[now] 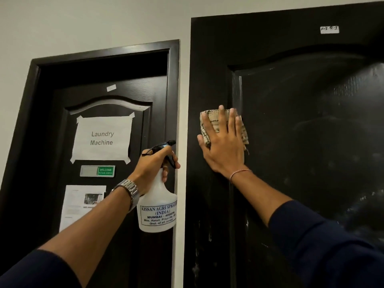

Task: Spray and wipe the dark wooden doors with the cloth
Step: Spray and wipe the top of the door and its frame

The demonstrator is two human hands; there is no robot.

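The right door (301,163) is the biggest thing in view; it is dark wood, fills the right half, and its raised panel shows pale streaks and smears. To the left of it, behind a strip of light wall (184,80), stands the left door (62,121), also dark, set inside a dark frame (173,90). On this left door a white paper sign (101,139) reading "Laundry Machine" is taped at the corners, below it sits a small plate with a green "WELCOME" part (97,171), and lower still hangs a printed sheet (80,206). The white spray bottle (156,206) hangs in front of the left door's right edge, with a blue-printed label on its body. The left hand (153,165) holds this bottle by the neck, fingers curled around it below the black trigger head, and a metal watch (128,190) is on that wrist. The right hand (223,146) lies flat with the fingers spread and straight, pressing the cloth (209,119) against the right door near the left edge of its panel. The cloth is beige, folded, with a dark pattern. A thin bracelet (239,173) circles the right wrist, and a small white label (329,29) sits near the top of the right door.
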